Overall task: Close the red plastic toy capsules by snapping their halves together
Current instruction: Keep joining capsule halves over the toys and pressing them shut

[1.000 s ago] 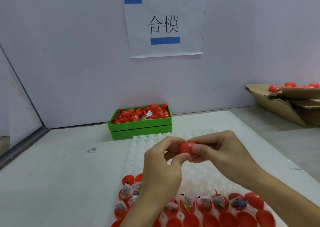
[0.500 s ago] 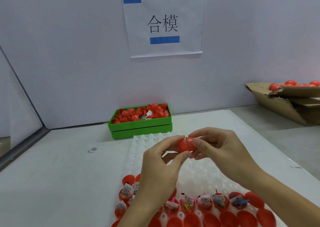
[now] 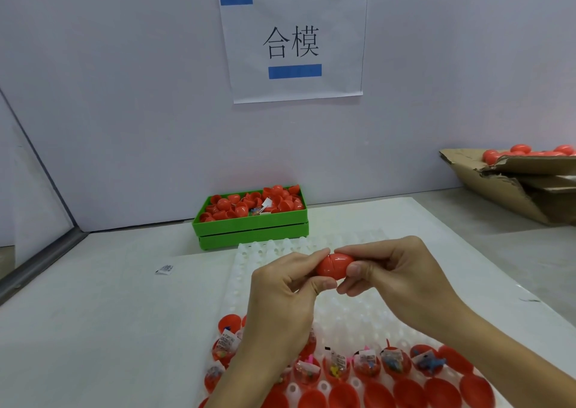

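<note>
A red toy capsule [image 3: 334, 266] lies sideways between my two hands, above a white dimpled tray [image 3: 352, 311]. Its two halves meet at a thin seam. My left hand [image 3: 283, 295] pinches its left half with thumb and forefinger. My right hand [image 3: 392, 270] pinches its right half the same way. Along the tray's near rows sit several open red capsule halves [image 3: 367, 365] holding small toys and paper slips, with empty red halves [image 3: 408, 393] in front of them.
A green bin [image 3: 249, 230] full of red capsule halves stands at the back by the wall. A torn cardboard box [image 3: 505, 189] with closed red capsules lies at the far right. A small paper slip [image 3: 164, 269] lies on the table to the left.
The capsule has come together between my fingers, and more of its red shell shows now. Both hands stay at about the same spot above the tray.
</note>
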`<control>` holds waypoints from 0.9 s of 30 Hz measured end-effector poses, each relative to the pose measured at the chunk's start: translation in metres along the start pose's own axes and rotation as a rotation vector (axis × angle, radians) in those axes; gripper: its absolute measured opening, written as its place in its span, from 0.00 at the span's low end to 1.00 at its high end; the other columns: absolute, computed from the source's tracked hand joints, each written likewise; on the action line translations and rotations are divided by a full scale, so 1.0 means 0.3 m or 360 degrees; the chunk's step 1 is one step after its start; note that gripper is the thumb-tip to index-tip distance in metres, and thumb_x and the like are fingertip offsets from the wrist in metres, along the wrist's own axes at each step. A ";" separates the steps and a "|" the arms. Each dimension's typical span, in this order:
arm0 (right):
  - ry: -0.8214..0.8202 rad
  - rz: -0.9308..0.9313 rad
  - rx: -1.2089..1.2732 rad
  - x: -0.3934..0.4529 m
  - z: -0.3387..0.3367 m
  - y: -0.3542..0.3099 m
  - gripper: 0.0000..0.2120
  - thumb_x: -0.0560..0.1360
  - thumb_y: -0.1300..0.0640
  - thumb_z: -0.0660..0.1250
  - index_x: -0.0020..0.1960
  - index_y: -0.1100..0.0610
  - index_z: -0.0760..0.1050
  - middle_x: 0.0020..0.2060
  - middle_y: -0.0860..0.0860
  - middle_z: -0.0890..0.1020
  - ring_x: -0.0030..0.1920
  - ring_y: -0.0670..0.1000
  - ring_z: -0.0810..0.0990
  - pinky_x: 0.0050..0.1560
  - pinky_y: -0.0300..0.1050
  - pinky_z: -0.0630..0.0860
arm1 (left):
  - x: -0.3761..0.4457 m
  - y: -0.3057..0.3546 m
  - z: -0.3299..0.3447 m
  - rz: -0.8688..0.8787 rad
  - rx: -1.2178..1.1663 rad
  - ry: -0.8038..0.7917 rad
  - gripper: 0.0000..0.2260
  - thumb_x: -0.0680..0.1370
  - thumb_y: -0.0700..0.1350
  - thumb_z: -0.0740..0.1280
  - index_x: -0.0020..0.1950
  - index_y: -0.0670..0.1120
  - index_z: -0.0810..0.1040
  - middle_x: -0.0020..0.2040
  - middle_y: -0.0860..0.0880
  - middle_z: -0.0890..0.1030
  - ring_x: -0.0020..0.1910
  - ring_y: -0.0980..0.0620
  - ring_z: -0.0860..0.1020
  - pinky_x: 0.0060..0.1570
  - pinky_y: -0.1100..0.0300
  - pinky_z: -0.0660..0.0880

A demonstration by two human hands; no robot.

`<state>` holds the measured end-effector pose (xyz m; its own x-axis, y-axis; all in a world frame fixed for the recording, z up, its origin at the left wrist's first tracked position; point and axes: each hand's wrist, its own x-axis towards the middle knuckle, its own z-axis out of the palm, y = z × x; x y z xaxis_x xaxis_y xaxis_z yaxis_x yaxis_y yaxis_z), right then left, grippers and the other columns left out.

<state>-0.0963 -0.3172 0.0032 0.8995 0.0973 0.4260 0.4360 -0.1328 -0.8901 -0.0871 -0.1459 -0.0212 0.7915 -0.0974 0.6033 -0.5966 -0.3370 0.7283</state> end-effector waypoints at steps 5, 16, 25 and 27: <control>-0.0018 -0.0017 0.0033 0.000 -0.002 -0.002 0.23 0.73 0.77 0.66 0.44 0.50 0.85 0.34 0.55 0.86 0.33 0.56 0.86 0.36 0.41 0.82 | 0.001 0.000 -0.001 0.0047 0.0084 -0.0013 0.18 0.72 0.33 0.74 0.56 0.52 0.84 0.45 0.68 0.82 0.48 0.65 0.80 0.49 0.74 0.73; 0.0039 0.0008 0.0006 -0.001 0.000 0.005 0.20 0.73 0.77 0.66 0.44 0.53 0.84 0.35 0.55 0.87 0.33 0.55 0.86 0.36 0.41 0.82 | -0.002 0.003 0.003 0.0099 0.0151 -0.0020 0.17 0.73 0.36 0.75 0.59 0.49 0.83 0.45 0.68 0.81 0.49 0.65 0.80 0.51 0.71 0.75; -0.0006 0.0035 -0.0025 -0.005 -0.001 -0.013 0.21 0.73 0.76 0.67 0.44 0.50 0.84 0.35 0.53 0.87 0.34 0.54 0.86 0.37 0.38 0.82 | -0.007 0.009 0.005 0.0205 0.0282 -0.0006 0.17 0.74 0.35 0.73 0.61 0.46 0.82 0.48 0.65 0.80 0.52 0.65 0.78 0.51 0.75 0.71; -0.0021 0.0038 -0.0013 -0.009 0.002 -0.019 0.20 0.72 0.76 0.68 0.45 0.51 0.84 0.35 0.53 0.87 0.34 0.54 0.86 0.37 0.38 0.82 | -0.008 0.010 0.004 0.0249 0.0362 -0.0008 0.17 0.74 0.35 0.73 0.62 0.45 0.82 0.48 0.61 0.80 0.53 0.65 0.77 0.52 0.77 0.70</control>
<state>-0.1011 -0.3159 0.0072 0.9093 0.1068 0.4023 0.4145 -0.1436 -0.8987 -0.0906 -0.1476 -0.0207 0.6932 -0.1690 0.7006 -0.6669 -0.5189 0.5347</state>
